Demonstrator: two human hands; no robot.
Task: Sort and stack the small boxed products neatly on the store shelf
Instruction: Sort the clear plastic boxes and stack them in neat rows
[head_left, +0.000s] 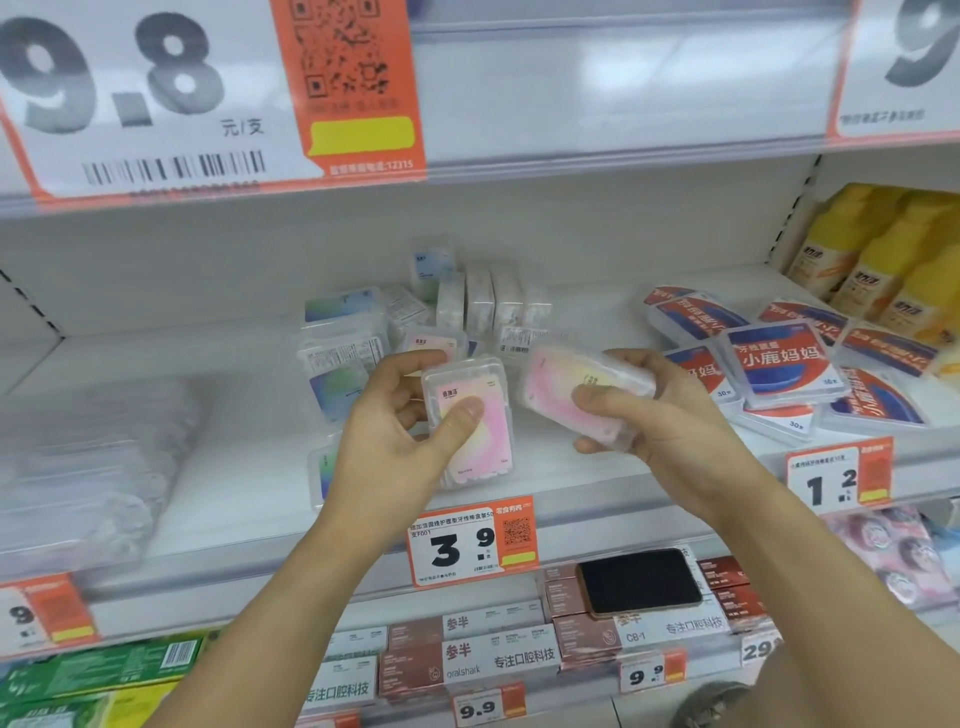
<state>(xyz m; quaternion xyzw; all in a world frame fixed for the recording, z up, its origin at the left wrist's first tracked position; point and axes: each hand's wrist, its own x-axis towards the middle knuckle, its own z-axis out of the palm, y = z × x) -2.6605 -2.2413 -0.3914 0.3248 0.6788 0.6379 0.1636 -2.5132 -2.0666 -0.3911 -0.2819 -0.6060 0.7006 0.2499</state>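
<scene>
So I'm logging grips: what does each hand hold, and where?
Left hand grips a pink box, thumb on its face. Right hand grips another pink box at its lower end.

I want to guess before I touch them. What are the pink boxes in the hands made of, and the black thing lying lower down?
The left pink box and the right pink box look like clear, slightly frosted hard plastic: the pink card inside shows through, and the edges catch light. The black slab seems to be a phone, probably glossy glass on top, with a paler rim that could be metal or plastic.
</scene>
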